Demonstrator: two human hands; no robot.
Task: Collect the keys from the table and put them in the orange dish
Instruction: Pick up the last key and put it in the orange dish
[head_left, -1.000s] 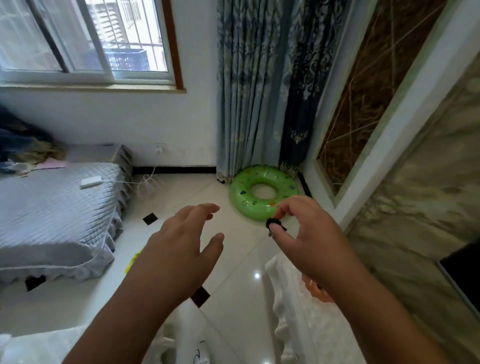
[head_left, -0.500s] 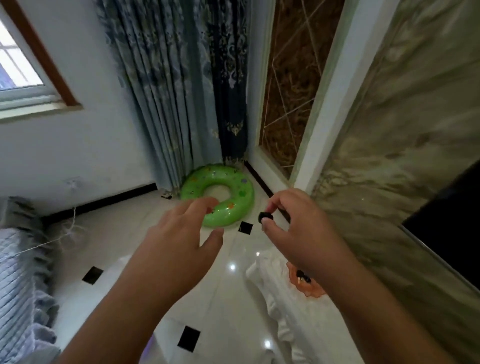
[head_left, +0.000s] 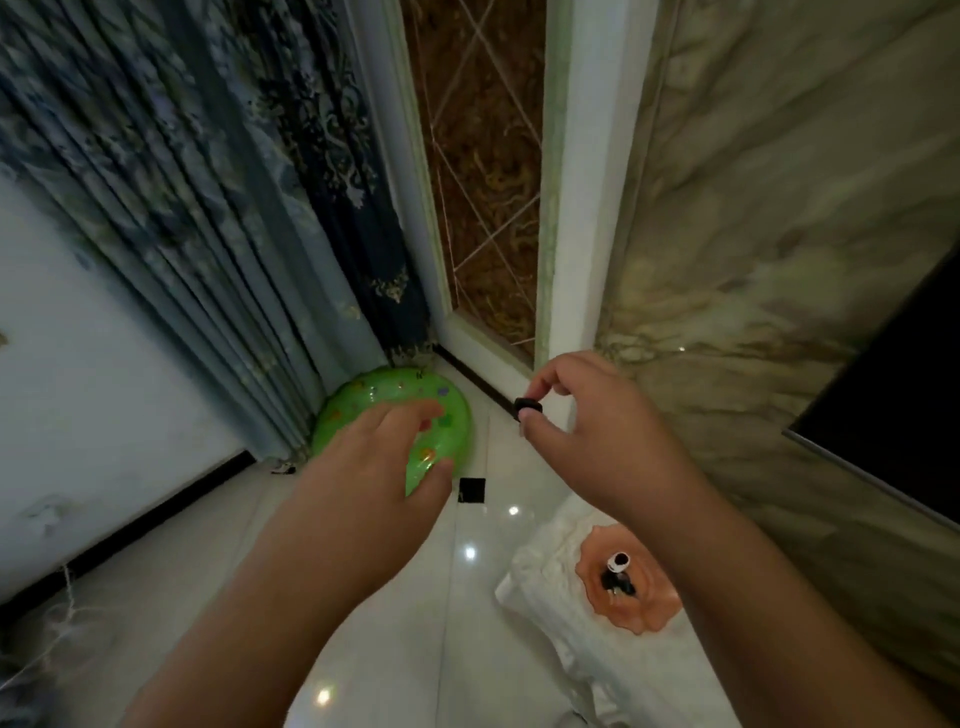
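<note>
At the left of centre the left hand (head_left: 379, 467) hangs with a wide, empty grip in front of a green swim ring (head_left: 441, 415) on the floor. Right of centre, the right hand (head_left: 587, 431) has a narrow grip pinching a small black key piece (head_left: 525, 406) between thumb and forefinger, held high in the air. The orange dish (head_left: 654, 597) sits at the lower right on the white-covered tabletop (head_left: 561, 613), with a small dark item (head_left: 618, 574) already inside. The pinch is slight and the dish lies well below, partly behind the forearm; released from here, the piece would likely miss or bounce off the shallow rim.

Blue curtain (head_left: 218, 218), glossy, perhaps tiled floor (head_left: 467, 613)
</note>
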